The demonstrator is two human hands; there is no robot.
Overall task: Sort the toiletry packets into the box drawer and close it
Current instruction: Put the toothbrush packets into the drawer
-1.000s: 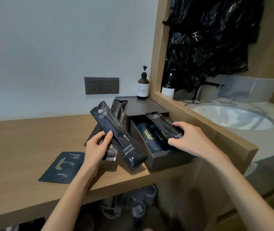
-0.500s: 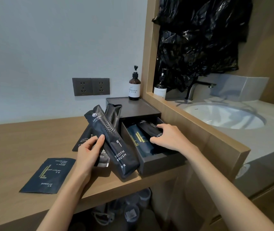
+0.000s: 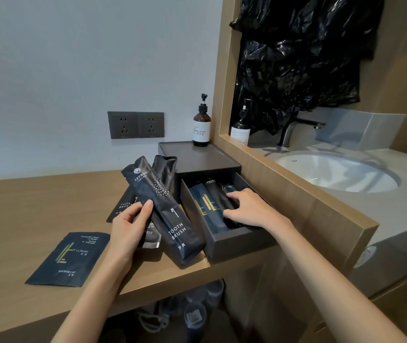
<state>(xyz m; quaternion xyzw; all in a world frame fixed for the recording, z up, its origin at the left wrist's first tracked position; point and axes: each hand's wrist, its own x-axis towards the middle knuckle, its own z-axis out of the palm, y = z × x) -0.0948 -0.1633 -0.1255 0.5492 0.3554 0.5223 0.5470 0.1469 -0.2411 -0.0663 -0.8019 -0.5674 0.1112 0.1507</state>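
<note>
A dark grey box (image 3: 204, 159) stands on the wooden counter with its drawer (image 3: 237, 241) pulled out. Several dark packets (image 3: 207, 206) lie lengthwise in the drawer. My right hand (image 3: 252, 209) rests flat on the packets at the drawer's right side, pressing them down. My left hand (image 3: 130, 226) holds a bunch of dark packets left of the drawer; the front one is a long toothbrush packet (image 3: 170, 214) held upright and tilted. A flat shower cap packet (image 3: 67, 259) lies on the counter at the left.
A brown pump bottle (image 3: 201, 125) stands on the box lid. A wooden partition (image 3: 303, 194) borders the drawer's right side, with a sink (image 3: 333, 172) and faucet beyond. Wall sockets (image 3: 135, 125) sit behind. Black plastic bags (image 3: 296, 58) hang above the sink.
My right hand has pushed the toothbrush packet it held down into the drawer and now lies flat on the packets. My left hand keeps its bunch almost still.
</note>
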